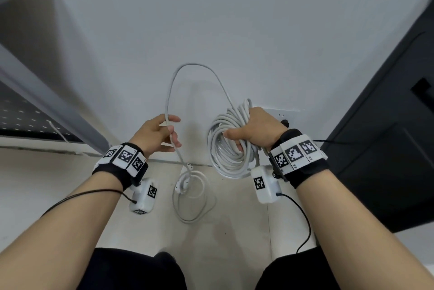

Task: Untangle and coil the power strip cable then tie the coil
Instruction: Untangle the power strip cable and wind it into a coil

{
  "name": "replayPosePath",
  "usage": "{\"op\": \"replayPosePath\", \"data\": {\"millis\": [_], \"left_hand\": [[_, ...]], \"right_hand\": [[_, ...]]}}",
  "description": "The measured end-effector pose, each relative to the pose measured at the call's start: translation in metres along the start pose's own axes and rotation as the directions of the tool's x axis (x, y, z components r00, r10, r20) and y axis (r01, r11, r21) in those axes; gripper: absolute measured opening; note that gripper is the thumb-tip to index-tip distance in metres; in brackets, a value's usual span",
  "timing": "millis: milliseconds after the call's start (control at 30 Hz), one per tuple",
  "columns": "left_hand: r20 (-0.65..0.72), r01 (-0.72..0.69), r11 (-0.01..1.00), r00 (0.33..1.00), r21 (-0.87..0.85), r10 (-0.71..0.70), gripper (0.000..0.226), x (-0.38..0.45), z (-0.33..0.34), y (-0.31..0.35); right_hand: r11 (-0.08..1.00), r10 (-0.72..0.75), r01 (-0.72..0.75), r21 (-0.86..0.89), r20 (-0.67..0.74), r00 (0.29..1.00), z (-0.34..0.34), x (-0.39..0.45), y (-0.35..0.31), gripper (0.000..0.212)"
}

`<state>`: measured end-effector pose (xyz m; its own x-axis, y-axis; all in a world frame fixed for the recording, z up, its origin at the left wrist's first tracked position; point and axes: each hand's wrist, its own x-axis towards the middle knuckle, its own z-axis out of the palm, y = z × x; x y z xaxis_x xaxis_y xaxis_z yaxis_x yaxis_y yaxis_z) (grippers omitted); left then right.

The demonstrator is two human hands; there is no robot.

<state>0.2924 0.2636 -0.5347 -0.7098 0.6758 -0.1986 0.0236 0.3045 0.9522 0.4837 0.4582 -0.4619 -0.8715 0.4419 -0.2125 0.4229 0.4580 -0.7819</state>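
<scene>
My right hand (254,128) grips a thick coil of white power strip cable (229,148), several loops held upright in front of the wall. From the coil's top a free strand of the cable (195,65) arches up and left, then drops through my left hand (156,136), which pinches it between thumb and fingers. Below my left hand the strand hangs down to the floor, where a loose loop (192,195) lies with the white plug end (184,183) on it. The power strip body itself is not clearly visible.
A white wall (211,19) with a socket plate (281,114) is straight ahead. A dark cabinet (387,148) stands at the right, a grey desk edge and perforated panel (28,113) at the left. Beige floor tiles (234,231) lie below; my knees are at the bottom.
</scene>
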Motion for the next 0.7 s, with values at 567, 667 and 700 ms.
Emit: {"op": "replayPosePath", "data": {"millis": [567,667,700], "left_hand": [[0.349,-0.212,0.681,0.935,0.701,-0.069,0.012,-0.016,0.029,0.031],[0.416,-0.286,0.711,0.909,0.643,-0.01,0.011,-0.025,0.042,0.05],[0.442,-0.302,0.723,0.897,0.621,-0.005,0.01,-0.027,0.045,0.056]], "right_hand": [[0.986,0.048,-0.018,0.168,-0.177,0.983,0.006,0.01,0.011,0.026],[0.988,0.057,-0.029,0.149,-0.181,0.982,0.011,0.01,0.011,0.027],[0.99,0.051,-0.027,0.139,-0.178,0.983,0.013,0.01,0.01,0.028]]}}
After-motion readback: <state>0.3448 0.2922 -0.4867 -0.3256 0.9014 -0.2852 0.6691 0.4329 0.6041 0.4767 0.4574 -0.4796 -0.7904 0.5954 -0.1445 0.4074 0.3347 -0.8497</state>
